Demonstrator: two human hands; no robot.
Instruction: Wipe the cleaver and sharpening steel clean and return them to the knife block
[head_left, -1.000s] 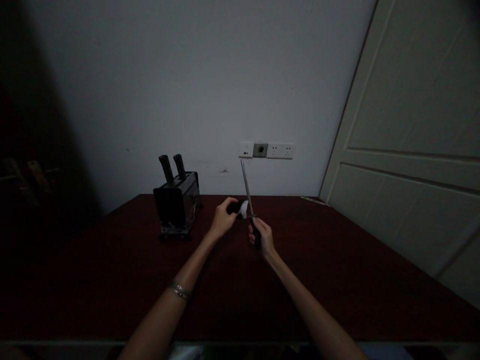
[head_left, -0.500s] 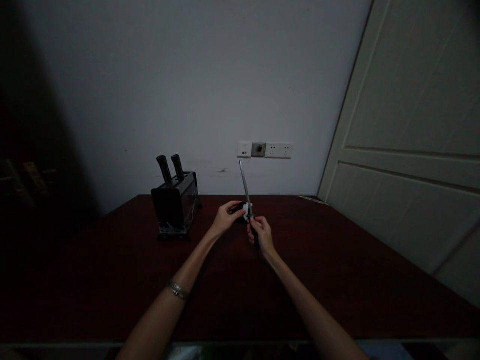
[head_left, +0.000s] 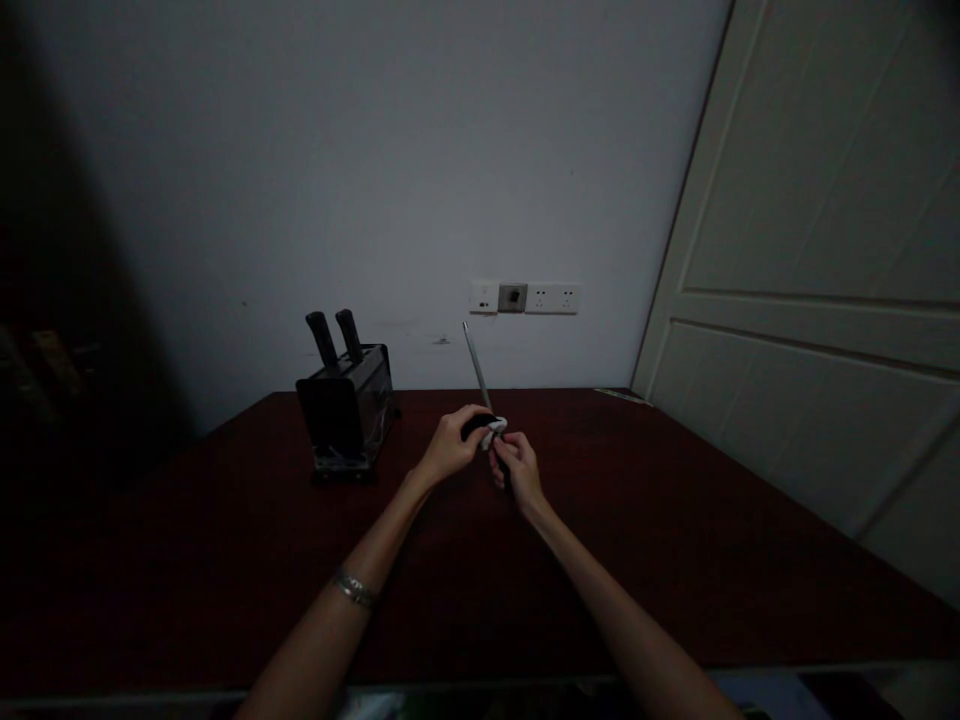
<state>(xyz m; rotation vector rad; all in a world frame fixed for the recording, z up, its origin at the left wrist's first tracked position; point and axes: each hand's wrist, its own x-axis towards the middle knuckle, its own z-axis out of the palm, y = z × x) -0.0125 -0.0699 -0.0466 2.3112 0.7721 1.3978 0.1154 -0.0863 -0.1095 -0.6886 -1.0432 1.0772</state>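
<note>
My right hand (head_left: 519, 468) is closed round the dark handle of a sharpening steel (head_left: 477, 365), a thin grey rod tilted up and to the left. Pinched in my left hand (head_left: 452, 441) is a small black-and-white cloth (head_left: 496, 427). That cloth lies against the rod's lower end, just above the right hand, and covers part of it. Both hands are above the table, close together. To their left stands a black and grey knife block (head_left: 347, 415) with two black handles (head_left: 335, 338) sticking up from its top.
The dark red tabletop (head_left: 645, 530) reaches back to a pale wall with sockets (head_left: 551, 298) and a switch (head_left: 512, 297). A panelled white door (head_left: 817, 250) borders the right side. A thin strip (head_left: 622, 396) lies at the back right edge.
The cloth has folded over the steel's lower end, where it was beside the rod before. The steel leans further left. The view has shifted slightly.
</note>
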